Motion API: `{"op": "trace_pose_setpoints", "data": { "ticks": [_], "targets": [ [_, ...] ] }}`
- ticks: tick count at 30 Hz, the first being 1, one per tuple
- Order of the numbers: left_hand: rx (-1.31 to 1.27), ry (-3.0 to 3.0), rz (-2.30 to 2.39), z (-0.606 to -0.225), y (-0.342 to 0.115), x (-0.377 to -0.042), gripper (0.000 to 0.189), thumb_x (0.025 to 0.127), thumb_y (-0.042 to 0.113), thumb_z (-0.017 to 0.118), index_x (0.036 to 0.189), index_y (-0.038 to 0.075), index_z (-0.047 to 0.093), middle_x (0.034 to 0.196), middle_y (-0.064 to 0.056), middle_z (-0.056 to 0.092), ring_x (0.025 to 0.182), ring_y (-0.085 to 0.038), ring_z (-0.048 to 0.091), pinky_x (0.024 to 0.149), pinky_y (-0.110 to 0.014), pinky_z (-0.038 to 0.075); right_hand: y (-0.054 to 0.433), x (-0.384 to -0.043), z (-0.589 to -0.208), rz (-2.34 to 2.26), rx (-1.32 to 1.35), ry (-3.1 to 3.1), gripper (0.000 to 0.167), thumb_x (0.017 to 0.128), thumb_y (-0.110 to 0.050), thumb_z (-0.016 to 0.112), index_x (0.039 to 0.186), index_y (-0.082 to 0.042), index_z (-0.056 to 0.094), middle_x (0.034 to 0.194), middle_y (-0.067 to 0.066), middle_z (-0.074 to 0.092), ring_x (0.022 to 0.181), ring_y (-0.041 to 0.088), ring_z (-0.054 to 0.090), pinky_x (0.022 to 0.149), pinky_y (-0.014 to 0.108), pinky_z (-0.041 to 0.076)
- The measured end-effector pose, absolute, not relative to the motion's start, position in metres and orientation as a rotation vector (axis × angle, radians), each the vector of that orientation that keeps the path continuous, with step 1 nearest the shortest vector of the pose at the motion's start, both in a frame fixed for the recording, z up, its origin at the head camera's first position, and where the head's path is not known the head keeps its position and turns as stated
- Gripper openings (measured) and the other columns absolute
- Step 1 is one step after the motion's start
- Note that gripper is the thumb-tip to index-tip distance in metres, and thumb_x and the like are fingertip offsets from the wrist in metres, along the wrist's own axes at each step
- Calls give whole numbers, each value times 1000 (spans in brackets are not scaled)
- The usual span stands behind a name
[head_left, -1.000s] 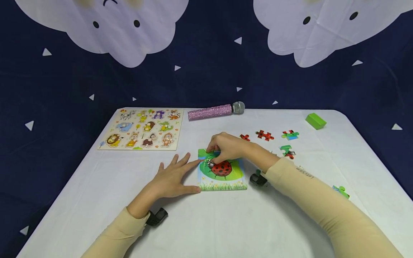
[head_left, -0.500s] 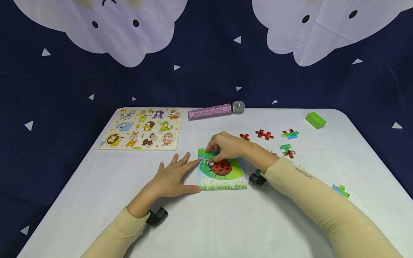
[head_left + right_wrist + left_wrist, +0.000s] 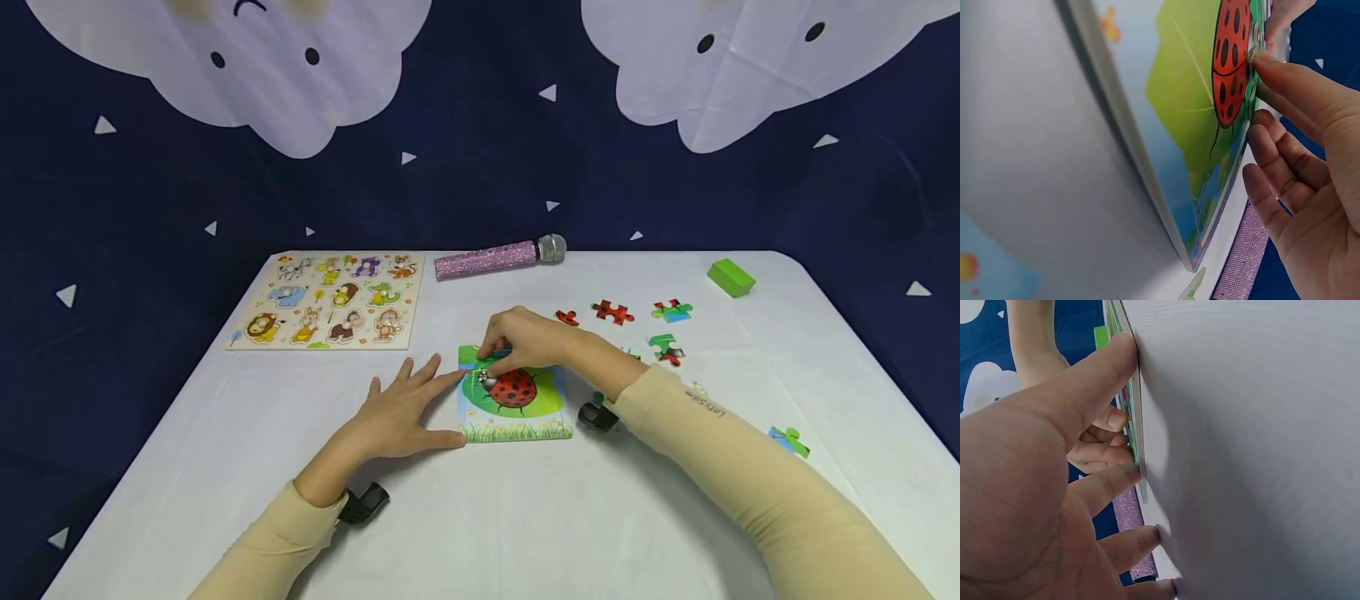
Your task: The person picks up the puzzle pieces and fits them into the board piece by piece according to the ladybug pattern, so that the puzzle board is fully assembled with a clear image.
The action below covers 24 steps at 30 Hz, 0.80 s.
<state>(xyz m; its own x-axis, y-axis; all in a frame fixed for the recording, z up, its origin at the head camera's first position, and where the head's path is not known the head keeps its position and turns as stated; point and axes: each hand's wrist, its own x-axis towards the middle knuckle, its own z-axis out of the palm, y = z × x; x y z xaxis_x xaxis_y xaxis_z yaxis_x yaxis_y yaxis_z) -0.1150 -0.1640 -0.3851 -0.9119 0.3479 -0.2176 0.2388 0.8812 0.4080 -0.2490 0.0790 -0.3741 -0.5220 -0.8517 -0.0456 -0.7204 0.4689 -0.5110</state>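
A square ladybug jigsaw board (image 3: 517, 429) lies in the middle of the white table, its picture also filling the centre of the right wrist view. Along its left edge my left hand (image 3: 393, 417) is spread flat, thumb and index fingertips touching the side. The left wrist view shows that thumb (image 3: 1107, 362) against the board's edge. My right hand (image 3: 528, 337) reaches over the upper left part of the board. Its thumb and index finger pinch a green puzzle piece by the ladybug's head, mostly hidden under the fingers.
Loose red puzzle pieces (image 3: 612, 312) and green ones (image 3: 666, 349) are scattered to the right, one (image 3: 790, 442) beyond the right forearm. An animal peg board (image 3: 322, 302) lies back left. A pink glitter microphone (image 3: 498, 257) and a green block (image 3: 731, 278) sit towards the back.
Both hands keep nearly the same place on the board. The right fingers make only slight movements at its upper left; the head view shifts a little.
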Motion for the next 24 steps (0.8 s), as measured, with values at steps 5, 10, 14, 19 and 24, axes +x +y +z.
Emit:
{"op": "trace_pose_setpoints", "data": {
  "ticks": [5,10,14,19,24],
  "targets": [
    [451,2757,567,-383,-163,-115,94,89,59,81,168,29,39,178,-20,22,160,-63,15,115,-93,12,79,-249,-377,-621,-1328,2431,26,94,-24,86,116,-11,84,114,4,76,99,14,67,91,30,58],
    [474,2732,609,-384,-163,-117,97,89,58,83,168,25,39,178,-24,21,161,-62,15,118,-91,11,86,-253,-372,-646,-1315,2454,28,98,-27,81,120,-10,82,114,5,75,100,15,67,92,34,59],
    [507,2745,641,-404,-170,-127,104,83,73,80,169,31,37,179,-20,19,164,-55,13,118,-90,8,101,-262,-358,-690,-1293,2522,28,100,-24,78,122,-7,80,113,10,76,102,21,70,91,41,60],
    [511,2716,627,-400,-170,-132,102,85,71,79,170,33,34,180,-17,15,165,-53,10,121,-88,8,124,-273,-343,-673,-1229,2613,30,101,-22,77,126,-5,78,115,14,76,106,27,73,91,46,60],
    [524,2692,591,-380,-163,-127,95,91,56,81,170,27,35,179,-22,14,164,-56,10,121,-87,9,144,-281,-339,-642,-1095,2666,34,101,-24,76,130,-6,76,120,15,77,111,30,72,92,46,61]
  ]
}}
